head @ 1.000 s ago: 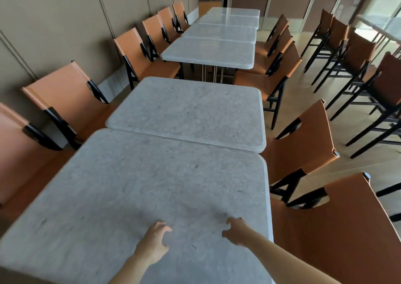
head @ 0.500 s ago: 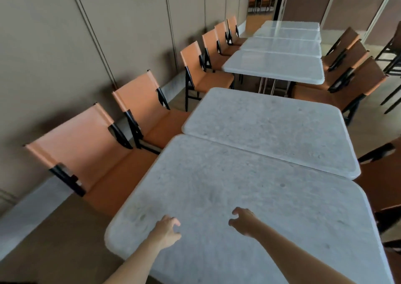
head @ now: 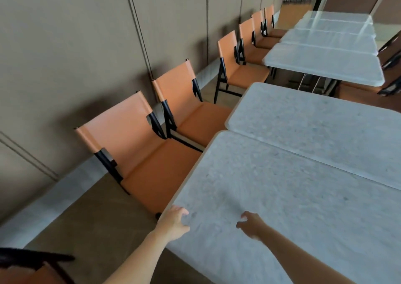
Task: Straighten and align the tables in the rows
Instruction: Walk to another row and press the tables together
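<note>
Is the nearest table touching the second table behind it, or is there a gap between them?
Cannot tell. In the head view, the nearest table and the second table meet along one thin seam, with no floor showing, but motion blur hides whether the edges truly touch.
</note>
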The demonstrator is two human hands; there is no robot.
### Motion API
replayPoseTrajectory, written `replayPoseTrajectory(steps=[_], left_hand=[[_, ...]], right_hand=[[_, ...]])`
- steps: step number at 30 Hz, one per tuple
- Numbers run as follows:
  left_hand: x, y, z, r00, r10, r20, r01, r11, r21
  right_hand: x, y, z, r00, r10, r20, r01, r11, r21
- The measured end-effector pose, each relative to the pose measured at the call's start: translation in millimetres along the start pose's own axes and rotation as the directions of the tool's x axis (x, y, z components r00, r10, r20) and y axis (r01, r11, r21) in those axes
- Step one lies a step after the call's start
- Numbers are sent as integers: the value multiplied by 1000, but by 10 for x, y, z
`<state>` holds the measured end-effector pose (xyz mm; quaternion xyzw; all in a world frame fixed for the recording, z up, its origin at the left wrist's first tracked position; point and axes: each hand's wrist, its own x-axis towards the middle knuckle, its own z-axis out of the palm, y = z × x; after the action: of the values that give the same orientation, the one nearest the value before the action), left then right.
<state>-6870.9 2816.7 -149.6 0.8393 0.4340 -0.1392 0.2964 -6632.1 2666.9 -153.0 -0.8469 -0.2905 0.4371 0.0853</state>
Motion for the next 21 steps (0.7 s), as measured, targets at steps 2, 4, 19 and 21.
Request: replayPoseTrajectory(steps=[2,4,19,21], left_hand=[[-34,85,24,998,68,17,-69,995,70],[-56,167,92,990,128,52,-134,982,137],[434,1138,512,922,244,302,-360,827,432],[558,1290,493,914,209,346,-360,812,459]], right_hand=[[7,188,-4,997,24,-71,-25,1000,-10],[-41,418,46,990,14,-142,-21,998,-53],[-96,1202,-242,970,101,-219,-160,949,-270],[-56,1288,-285,970,162,-183,-200,956,-216]])
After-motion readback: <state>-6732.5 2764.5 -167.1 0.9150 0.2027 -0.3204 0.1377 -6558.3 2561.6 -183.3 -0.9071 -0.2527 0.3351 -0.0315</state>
